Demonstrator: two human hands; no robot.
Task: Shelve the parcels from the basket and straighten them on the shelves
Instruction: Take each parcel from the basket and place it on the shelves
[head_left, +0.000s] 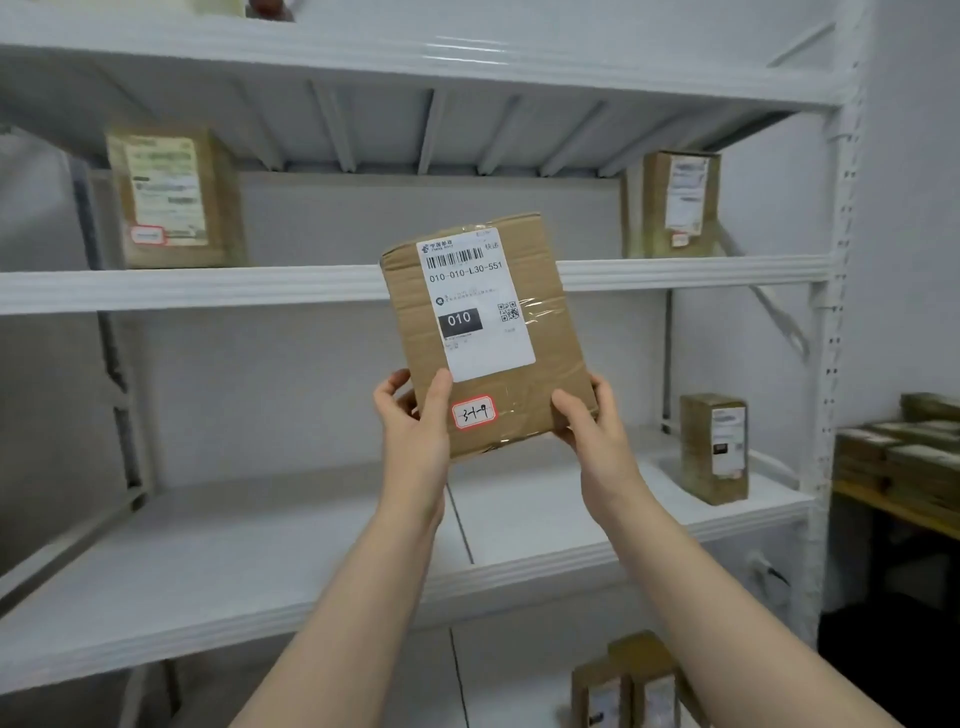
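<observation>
At the far left of the upper shelf (208, 291) a left parcel (174, 197) stands upright, blurred, its label facing out with a small red-edged tag at its lower left. Nearer and toward the middle, the left hand (415, 421) grips the lower left edge of the held parcel (483, 332). Its thumb is pressed on the front face and its fingers (388, 387) are curled round behind. This brown box is in the air in front of the shelves, label toward the camera and its top leaning a little to the left. Its upper part crosses the front lip of the upper shelf and its bottom hangs above the lower shelf (260, 571). A white label (475, 301) with a barcode, the number 010 and a QR code covers much of its face, and a red-edged sticker (472, 413) sits below that between the two thumbs. The right hand (592, 421) clasps the lower right edge in the same way, thumb in front and fingers wrapped behind. Further right, a right parcel (675, 205) stands at the far end of the upper shelf, and a low parcel (714, 449) stands upright at the right end of the lower shelf. Beneath, on the bottom level, a few bottom parcels (634, 686) stand side by side. At the far right, beyond the shelf post, a stack (904, 457) of flat parcels lies on a counter (893, 512).
</observation>
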